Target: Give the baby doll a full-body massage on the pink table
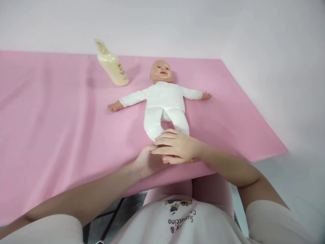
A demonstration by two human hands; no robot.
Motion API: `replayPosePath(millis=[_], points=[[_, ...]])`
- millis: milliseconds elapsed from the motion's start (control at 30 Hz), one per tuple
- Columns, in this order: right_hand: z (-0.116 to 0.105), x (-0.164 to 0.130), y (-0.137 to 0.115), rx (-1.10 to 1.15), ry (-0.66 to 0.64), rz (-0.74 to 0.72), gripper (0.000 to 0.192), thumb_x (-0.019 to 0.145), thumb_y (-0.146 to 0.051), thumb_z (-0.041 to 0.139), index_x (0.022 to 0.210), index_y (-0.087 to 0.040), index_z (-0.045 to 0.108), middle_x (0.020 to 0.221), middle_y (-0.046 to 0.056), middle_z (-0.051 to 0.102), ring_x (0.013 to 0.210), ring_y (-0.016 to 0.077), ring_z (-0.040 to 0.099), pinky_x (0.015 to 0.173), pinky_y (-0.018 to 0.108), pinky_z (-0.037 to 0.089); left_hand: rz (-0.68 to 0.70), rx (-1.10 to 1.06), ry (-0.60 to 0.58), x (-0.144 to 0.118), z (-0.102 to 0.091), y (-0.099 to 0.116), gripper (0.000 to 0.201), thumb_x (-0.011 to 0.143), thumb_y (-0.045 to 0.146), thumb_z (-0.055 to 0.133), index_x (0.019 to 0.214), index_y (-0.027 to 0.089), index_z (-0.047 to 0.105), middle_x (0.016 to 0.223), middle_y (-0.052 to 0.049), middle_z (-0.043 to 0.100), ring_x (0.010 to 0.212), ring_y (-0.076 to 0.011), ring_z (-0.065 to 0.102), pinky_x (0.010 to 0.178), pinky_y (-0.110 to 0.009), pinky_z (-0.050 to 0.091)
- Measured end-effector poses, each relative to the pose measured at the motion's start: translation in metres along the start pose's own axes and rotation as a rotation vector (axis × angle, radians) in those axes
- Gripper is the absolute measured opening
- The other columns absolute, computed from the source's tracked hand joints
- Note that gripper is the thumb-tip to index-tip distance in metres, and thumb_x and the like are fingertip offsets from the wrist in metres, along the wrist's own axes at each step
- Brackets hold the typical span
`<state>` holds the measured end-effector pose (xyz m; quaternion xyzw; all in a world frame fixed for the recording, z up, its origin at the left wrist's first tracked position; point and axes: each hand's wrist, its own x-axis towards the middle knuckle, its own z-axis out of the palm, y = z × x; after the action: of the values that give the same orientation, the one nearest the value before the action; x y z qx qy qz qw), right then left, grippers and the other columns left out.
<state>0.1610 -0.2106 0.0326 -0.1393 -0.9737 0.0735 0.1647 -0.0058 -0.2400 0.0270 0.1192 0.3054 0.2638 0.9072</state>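
A baby doll (165,95) in a white suit lies on its back, arms spread and feet toward me. My right hand (179,145) rests across its lower legs and ankles, fingers stretched out flat and its thumb near the toes. From the left, my left hand (149,162) wraps around the doll's foot (165,159). Most of the left fingers are hidden behind the foot and the right hand. Both hands touch each other over the doll's legs.
A pale yellow pump bottle (113,67) stands left of the doll's head. Pink cloth (63,128) covers the table, with folds at the left. The table's front edge is close to my lap, and its right edge slants away beyond the doll.
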Motion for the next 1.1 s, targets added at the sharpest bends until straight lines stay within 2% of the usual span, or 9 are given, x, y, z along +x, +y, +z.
replayPosePath(millis=[167,267,500,667,867,967,1100], points=[[0.000,0.000,0.000,-0.013,-0.028,0.004,0.038,0.098,-0.036,0.043,0.127,-0.019,0.058,0.120,0.010,0.061,0.121,0.0206,0.048,0.106,0.040,0.035,0.000,0.009,0.044,-0.004,0.008,0.001,0.029,0.069,0.006,0.039,0.078,0.011,0.066,0.066,-0.003,0.063,0.069,-0.0151,0.066,0.065,-0.023,0.046],[0.000,0.000,0.000,-0.008,-0.021,0.005,0.037,0.097,-0.035,0.044,0.127,-0.018,0.059,0.119,0.010,0.062,0.120,0.0208,0.048,0.106,0.040,0.036,0.001,-0.015,0.011,-0.002,0.006,0.001,0.026,0.066,0.006,0.043,0.077,0.011,0.066,0.065,-0.004,0.062,0.072,-0.0174,0.067,0.067,-0.024,0.047],[0.000,0.000,0.000,0.018,0.019,0.003,0.038,0.098,-0.036,0.042,0.126,-0.017,0.059,0.118,0.010,0.063,0.119,0.0205,0.048,0.105,0.039,0.036,0.000,-0.024,-0.019,0.001,-0.002,0.000,0.022,0.062,0.006,0.049,0.075,0.012,0.066,0.067,-0.006,0.065,0.060,-0.0154,0.061,0.061,-0.026,0.048],[0.001,-0.001,0.000,0.020,0.025,0.000,0.037,0.098,-0.035,0.042,0.126,-0.018,0.059,0.118,0.009,0.062,0.119,0.0203,0.049,0.105,0.040,0.036,-0.002,-0.026,-0.064,0.002,-0.005,-0.001,0.025,0.064,0.007,0.050,0.081,0.012,0.067,0.072,-0.006,0.067,0.066,-0.0167,0.063,0.066,-0.027,0.049],[0.001,-0.001,0.000,0.019,0.040,-0.007,0.038,0.098,-0.036,0.041,0.126,-0.018,0.059,0.118,0.009,0.062,0.118,0.0200,0.049,0.105,0.039,0.036,-0.020,-0.044,0.028,0.001,-0.004,-0.001,0.026,0.061,0.005,0.050,0.080,0.012,0.066,0.070,-0.007,0.065,0.078,-0.0210,0.065,0.072,-0.030,0.050],[0.000,-0.001,0.000,0.020,0.021,0.001,0.038,0.098,-0.036,0.042,0.126,-0.018,0.060,0.118,0.009,0.063,0.118,0.0205,0.049,0.105,0.040,0.036,-0.014,-0.072,0.087,0.000,-0.003,-0.001,0.026,0.062,0.004,0.049,0.080,0.012,0.065,0.072,-0.007,0.064,0.075,-0.0198,0.064,0.071,-0.029,0.050],[0.000,-0.001,0.000,0.018,0.037,-0.001,0.038,0.098,-0.036,0.042,0.126,-0.017,0.060,0.119,0.009,0.063,0.118,0.0205,0.049,0.105,0.039,0.036,-0.022,-0.095,0.077,0.000,-0.002,-0.001,0.023,0.065,0.003,0.048,0.080,0.012,0.063,0.068,-0.005,0.062,0.065,-0.0175,0.062,0.066,-0.028,0.049]])
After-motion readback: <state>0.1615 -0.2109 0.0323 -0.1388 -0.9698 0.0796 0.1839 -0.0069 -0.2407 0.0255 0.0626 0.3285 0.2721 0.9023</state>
